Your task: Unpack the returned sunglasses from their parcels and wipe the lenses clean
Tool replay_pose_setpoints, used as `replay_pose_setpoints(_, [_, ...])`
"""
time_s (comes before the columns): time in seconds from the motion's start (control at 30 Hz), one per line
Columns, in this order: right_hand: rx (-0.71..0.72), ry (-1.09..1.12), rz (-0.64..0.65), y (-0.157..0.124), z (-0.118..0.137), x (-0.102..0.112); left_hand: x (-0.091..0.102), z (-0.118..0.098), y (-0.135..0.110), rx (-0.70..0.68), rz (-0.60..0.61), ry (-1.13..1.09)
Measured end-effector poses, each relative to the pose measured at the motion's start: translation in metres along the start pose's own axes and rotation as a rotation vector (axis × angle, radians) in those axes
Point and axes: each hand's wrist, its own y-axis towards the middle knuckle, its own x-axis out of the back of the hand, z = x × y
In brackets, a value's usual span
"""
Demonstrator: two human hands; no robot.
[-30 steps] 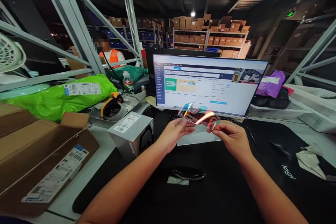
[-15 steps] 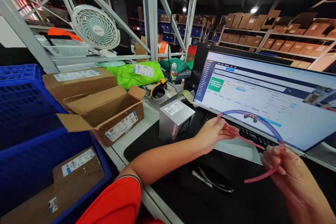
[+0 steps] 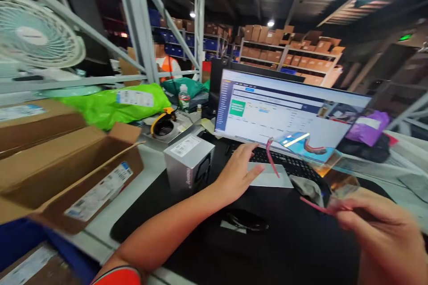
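Observation:
Pink-armed sunglasses with a large shiny one-piece lens are held up in front of the monitor. My right hand pinches them at the near arm, thumb and fingers closed. My left hand has its fingers apart and holds nothing; it hovers close to the keyboard, left of the sunglasses' far arm. Under the sunglasses lie a pale sheet and a crumpled grey cloth. A dark pair of glasses rests on the black mat nearer to me.
A silver-grey box stands left of my left hand. Behind are the monitor and a tape roll in a dispenser. An open cardboard box and a green parcel sit at left, a purple parcel at right. Another person is beyond the frame.
My left hand has let go of the sunglasses' far arm and opened. My right hand keeps hold and has turned them, so the lens catches the light. The view has swung right.

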Motion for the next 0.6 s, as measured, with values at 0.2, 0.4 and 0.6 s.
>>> replay_pose_setpoints(0.2, [0.469,-0.476,-0.010,0.014,0.011,-0.044,-0.006,-0.001,-0.003,0.177,0.080,-0.436])
replay_pose_setpoints(0.4, [0.539,-0.385,0.040,0.011,-0.012,-0.087,-0.004,-0.030,-0.017,0.116,0.161,-0.549])
replay_pose_setpoints(0.6, [0.594,-0.262,-0.017,0.002,-0.017,-0.120,-0.002,-0.046,-0.029,0.118,0.255,-0.298])
